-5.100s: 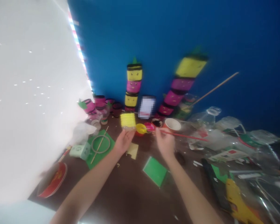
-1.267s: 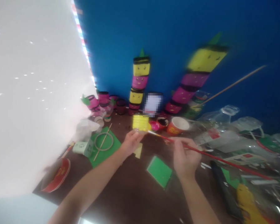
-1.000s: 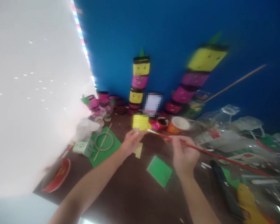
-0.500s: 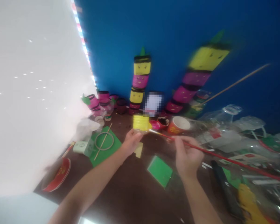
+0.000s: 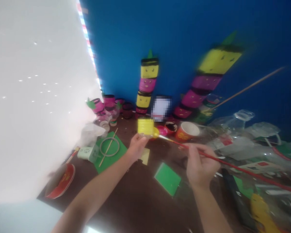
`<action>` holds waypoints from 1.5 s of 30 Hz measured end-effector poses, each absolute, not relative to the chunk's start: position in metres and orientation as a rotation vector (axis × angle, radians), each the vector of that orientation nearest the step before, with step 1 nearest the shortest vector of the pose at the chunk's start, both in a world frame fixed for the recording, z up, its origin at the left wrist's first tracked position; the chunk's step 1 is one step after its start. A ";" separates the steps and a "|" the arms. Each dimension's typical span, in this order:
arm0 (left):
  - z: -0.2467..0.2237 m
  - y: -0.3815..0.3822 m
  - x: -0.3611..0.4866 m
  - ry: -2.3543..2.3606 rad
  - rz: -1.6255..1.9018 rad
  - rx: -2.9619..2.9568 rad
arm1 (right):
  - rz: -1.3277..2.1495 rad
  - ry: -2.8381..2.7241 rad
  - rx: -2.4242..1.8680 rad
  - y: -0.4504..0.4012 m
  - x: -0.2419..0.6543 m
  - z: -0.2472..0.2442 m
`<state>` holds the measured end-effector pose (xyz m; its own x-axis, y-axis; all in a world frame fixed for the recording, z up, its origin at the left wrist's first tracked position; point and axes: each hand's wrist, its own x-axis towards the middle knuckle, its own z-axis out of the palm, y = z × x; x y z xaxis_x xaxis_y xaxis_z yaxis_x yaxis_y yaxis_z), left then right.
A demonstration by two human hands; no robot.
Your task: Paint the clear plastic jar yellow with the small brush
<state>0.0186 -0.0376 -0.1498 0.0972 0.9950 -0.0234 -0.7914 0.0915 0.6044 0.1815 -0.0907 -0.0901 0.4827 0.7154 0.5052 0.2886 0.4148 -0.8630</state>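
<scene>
Between the fingers of my left hand [image 5: 138, 147] is a yellow-painted ribbed cup [image 5: 145, 126], held at its lower end above the table. My right hand [image 5: 201, 163] is closed in a pinch round the long red handle of a paintbrush [image 5: 223, 160]. The brush tip points left and sits by a small yellow paint pot [image 5: 156, 132], just right of the cup. A pink paint pot [image 5: 162, 130] and a dark paint pot [image 5: 171, 127] stand beside it. Below my hands lies a green rectangular piece [image 5: 168, 179].
A red-and-white paper cup [image 5: 188, 130] stands behind my right hand. Clear plastic bottles [image 5: 242, 124] crowd the right side, near a yellow glue gun [image 5: 263, 212]. Green sheet [image 5: 122, 149] with a ring lies left. Painted cup stacks [image 5: 147, 84] lean on the blue wall.
My right hand has moved right, drawing the brush tip off the cup's side to the yellow paint pot. My left hand keeps the cup in nearly the same place.
</scene>
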 end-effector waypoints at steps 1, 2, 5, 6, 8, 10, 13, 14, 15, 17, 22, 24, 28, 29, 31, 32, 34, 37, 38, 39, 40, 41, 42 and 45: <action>-0.149 -0.036 0.017 0.541 1.454 0.475 | 0.352 -1.056 -1.154 -0.089 0.184 -0.091; -0.148 -0.033 0.015 0.593 1.504 0.439 | 0.362 -1.036 -1.161 -0.086 0.184 -0.093; -0.149 -0.028 0.010 0.706 1.617 0.376 | 0.390 -1.061 -1.260 -0.075 0.181 -0.099; -0.150 -0.026 0.008 0.733 1.642 0.391 | 0.388 -1.100 -1.301 -0.071 0.179 -0.101; -0.152 -0.024 0.006 0.802 1.691 0.468 | 0.344 -1.211 -1.366 -0.064 0.174 -0.107; -0.154 -0.023 0.005 0.895 1.737 0.553 | 0.267 -1.310 -1.404 -0.057 0.171 -0.112; -0.157 -0.022 0.004 0.968 1.758 0.585 | 0.169 -1.378 -1.446 -0.048 0.168 -0.119; -0.157 -0.021 0.004 0.974 1.757 0.583 | 0.148 -1.396 -1.460 -0.046 0.168 -0.120; -0.157 -0.021 0.004 0.978 1.754 0.581 | 0.132 -1.416 -1.474 -0.043 0.168 -0.122; -0.157 -0.022 0.006 0.979 1.743 0.588 | 0.116 -1.454 -1.492 -0.039 0.168 -0.124; -0.152 -0.024 0.010 0.966 1.702 0.627 | 0.129 -1.463 -1.491 -0.037 0.167 -0.124; -0.152 -0.024 0.011 0.970 1.701 0.631 | 0.112 -1.404 -1.494 -0.040 0.168 -0.121; -0.156 -0.022 0.012 0.987 1.696 0.620 | 0.238 -1.150 -1.386 -0.046 0.174 -0.113; -0.157 -0.022 0.012 0.988 1.695 0.609 | 0.314 -1.092 -1.328 -0.047 0.175 -0.113; -0.158 -0.021 0.013 0.981 1.693 0.594 | 0.459 -1.022 -1.207 -0.049 0.176 -0.112; -0.158 -0.021 0.013 0.975 1.694 0.591 | 0.518 -1.015 -1.157 -0.049 0.175 -0.113; -0.157 -0.021 0.014 0.968 1.694 0.590 | 0.604 -1.035 -1.104 -0.050 0.172 -0.113; -0.155 -0.021 0.015 0.974 1.690 0.597 | 0.675 -1.094 -1.113 -0.051 0.163 -0.114; -0.154 -0.021 0.015 0.974 1.690 0.603 | 0.680 -1.105 -1.122 -0.050 0.160 -0.114; -0.154 -0.021 0.015 0.973 1.690 0.611 | 0.677 -1.115 -1.132 -0.050 0.157 -0.113; -0.153 -0.021 0.015 0.970 1.690 0.617 | 0.671 -1.121 -1.138 -0.049 0.155 -0.113; -0.152 -0.021 0.015 0.968 1.689 0.620 | 0.664 -1.124 -1.144 -0.048 0.153 -0.113; -0.152 -0.022 0.015 0.968 1.687 0.620 | 0.661 -1.128 -1.149 -0.047 0.152 -0.113; -0.150 -0.022 0.014 0.980 1.678 0.614 | 0.650 -1.134 -1.168 -0.045 0.153 -0.112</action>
